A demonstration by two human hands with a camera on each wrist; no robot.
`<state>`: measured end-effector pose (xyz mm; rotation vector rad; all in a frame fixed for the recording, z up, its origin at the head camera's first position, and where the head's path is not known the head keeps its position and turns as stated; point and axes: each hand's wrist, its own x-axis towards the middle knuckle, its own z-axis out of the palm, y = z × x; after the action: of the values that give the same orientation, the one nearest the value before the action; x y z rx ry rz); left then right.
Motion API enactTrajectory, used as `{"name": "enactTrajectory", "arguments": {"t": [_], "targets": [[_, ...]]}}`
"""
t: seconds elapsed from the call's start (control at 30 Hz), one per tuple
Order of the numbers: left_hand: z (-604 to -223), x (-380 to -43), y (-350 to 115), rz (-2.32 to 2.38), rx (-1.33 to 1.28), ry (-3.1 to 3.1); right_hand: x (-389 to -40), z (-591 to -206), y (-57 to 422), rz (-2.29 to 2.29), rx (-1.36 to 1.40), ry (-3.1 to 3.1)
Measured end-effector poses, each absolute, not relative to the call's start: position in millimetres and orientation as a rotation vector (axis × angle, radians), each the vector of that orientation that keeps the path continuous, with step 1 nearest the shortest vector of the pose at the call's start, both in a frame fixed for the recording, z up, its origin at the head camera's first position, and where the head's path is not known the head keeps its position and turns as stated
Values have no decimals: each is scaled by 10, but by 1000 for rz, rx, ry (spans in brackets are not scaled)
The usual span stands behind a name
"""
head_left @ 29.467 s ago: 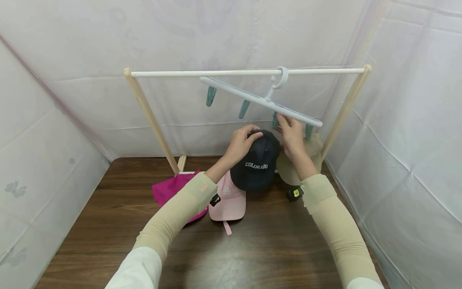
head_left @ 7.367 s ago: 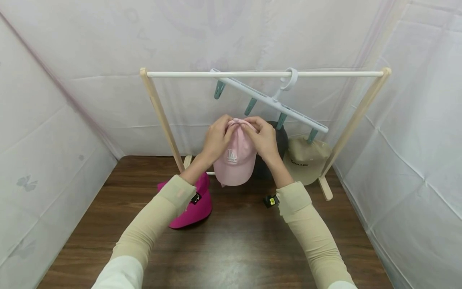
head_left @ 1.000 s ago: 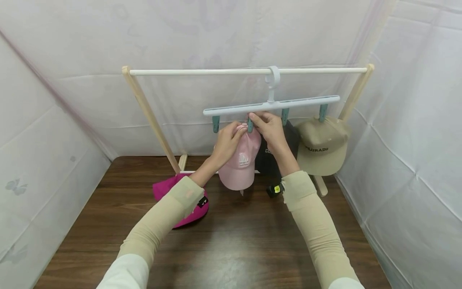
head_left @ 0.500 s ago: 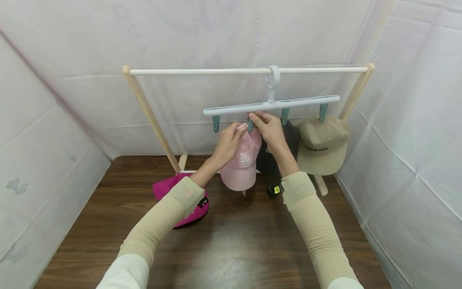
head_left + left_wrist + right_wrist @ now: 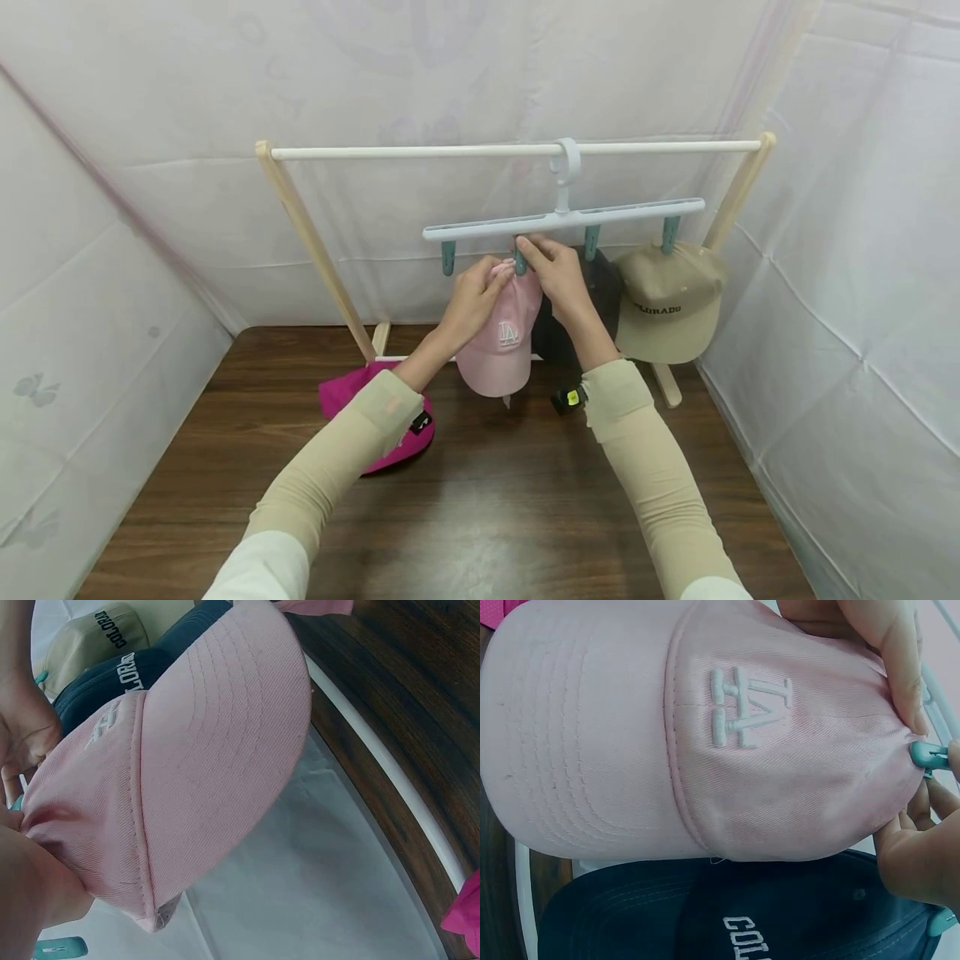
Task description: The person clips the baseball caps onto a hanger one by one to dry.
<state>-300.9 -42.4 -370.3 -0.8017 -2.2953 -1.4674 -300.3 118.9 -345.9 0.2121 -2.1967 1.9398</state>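
A pink baseball cap with white embroidered letters hangs brim down under a pale plastic clip hanger. My left hand pinches the gathered top of its crown. With thumb and fingers my right hand pinches a teal clip, whose tip sits right at the cap's bunched top in the right wrist view. Beside it a black cap, lettered in white, hangs from another clip, partly hidden behind my right hand in the head view. A beige cap hangs from the rightmost clip.
The hanger hooks over the white rail of a wooden-legged rack. Its leftmost teal clip holds nothing. A magenta cap lies on the dark wooden table, partly under my left forearm. White fabric walls stand around the table.
Over the last second my hands stay almost still at the clip and pink cap. Seven seconds ago both hands held the pink cap below the hanger, which then sat askew.
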Motion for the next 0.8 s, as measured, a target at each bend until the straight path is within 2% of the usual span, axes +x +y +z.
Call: {"name": "enactTrajectory", "arguments": {"t": [0.4,0.8], "targets": [[-3726,-3017,-456,-1428,-810,-2296,-2966,-3450,1186,1981,207,-2138],[-3770,-3036,-490,-1397,-829,-2292,-2821,-3518,1258,1763,289,-2219]]}}
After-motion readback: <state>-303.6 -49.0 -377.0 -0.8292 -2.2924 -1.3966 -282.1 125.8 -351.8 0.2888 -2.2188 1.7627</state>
